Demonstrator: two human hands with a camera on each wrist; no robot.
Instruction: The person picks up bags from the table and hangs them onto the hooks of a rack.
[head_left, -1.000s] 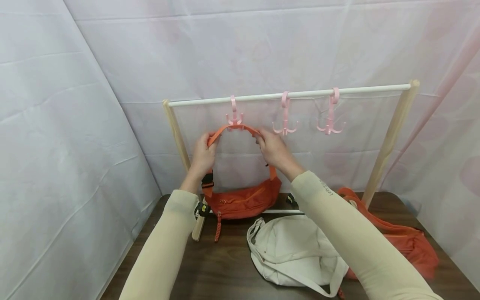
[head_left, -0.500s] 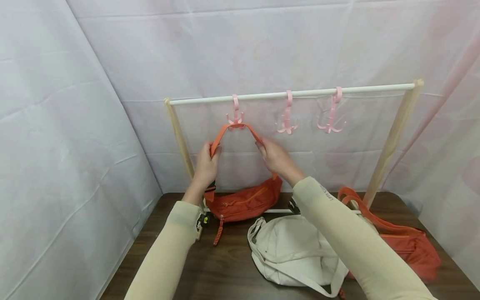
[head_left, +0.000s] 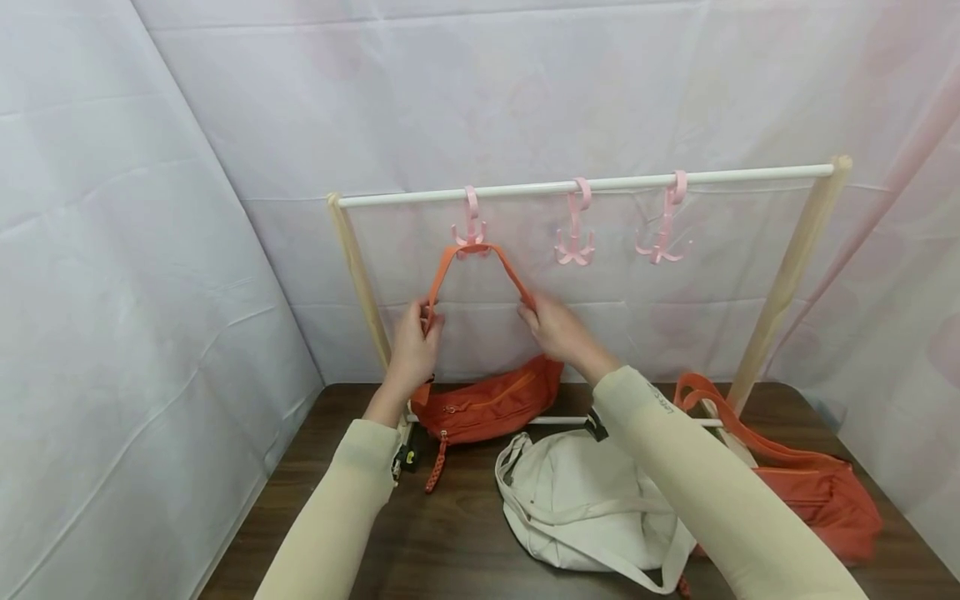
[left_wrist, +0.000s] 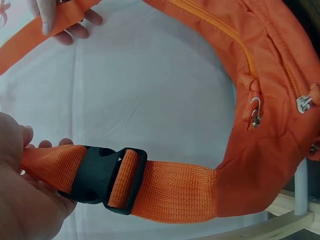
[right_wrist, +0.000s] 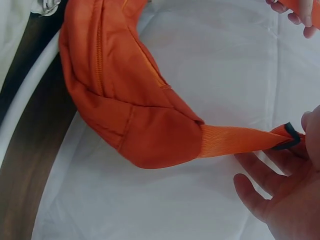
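An orange-red waist bag hangs by its orange strap, whose top loops over the left pink hook. My left hand grips the strap's left side, near the black buckle. Opposite it, my right hand holds the strap's right side between thumb and fingers; the right wrist view shows a small dark slider close to those fingers. The bag's body droops low, near the table, with a braided zipper pull dangling from it.
Two more pink hooks, a middle hook and a right hook, hang from the white rod between wooden posts. On the brown table lie a cream bag and another orange-red bag behind my right sleeve.
Both hands have slid down along the strap and slightly apart, leaving its top resting on the left hook. The middle hook has turned a little.
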